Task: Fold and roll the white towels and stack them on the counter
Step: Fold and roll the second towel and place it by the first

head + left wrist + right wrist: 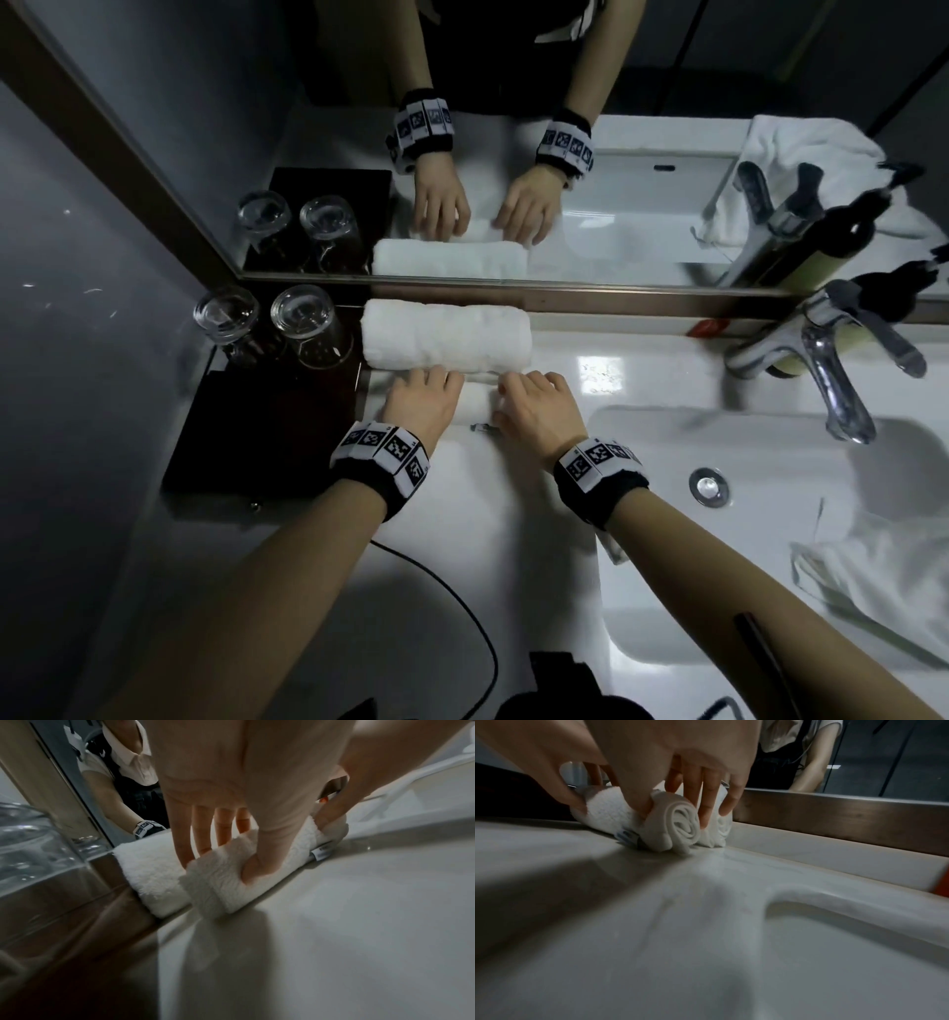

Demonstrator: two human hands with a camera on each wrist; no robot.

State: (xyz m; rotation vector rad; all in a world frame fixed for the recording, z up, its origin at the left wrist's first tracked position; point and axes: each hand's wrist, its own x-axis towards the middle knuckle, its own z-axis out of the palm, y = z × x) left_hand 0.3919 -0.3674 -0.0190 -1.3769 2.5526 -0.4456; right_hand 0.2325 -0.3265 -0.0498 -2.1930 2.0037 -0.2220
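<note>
Mid-frame, the left hand (pixel 423 401) and right hand (pixel 534 406) curled round the rolled towel (pixel 680 823), soft, light, best gripped near its ends.

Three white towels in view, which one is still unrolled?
The crumpled white towel lying in the sink basin. The other two are tight rolls on the counter by the mirror, the nearer one in both hands.

Both forearms reach forward side by side, each wrist wearing a black band with printed markers. The left hand (pixel 423 403) and right hand (pixel 534 408) lie palm down, near each other, fingers curled over and thumbs tucked against the rolled towel (pixel 677 825).
</note>
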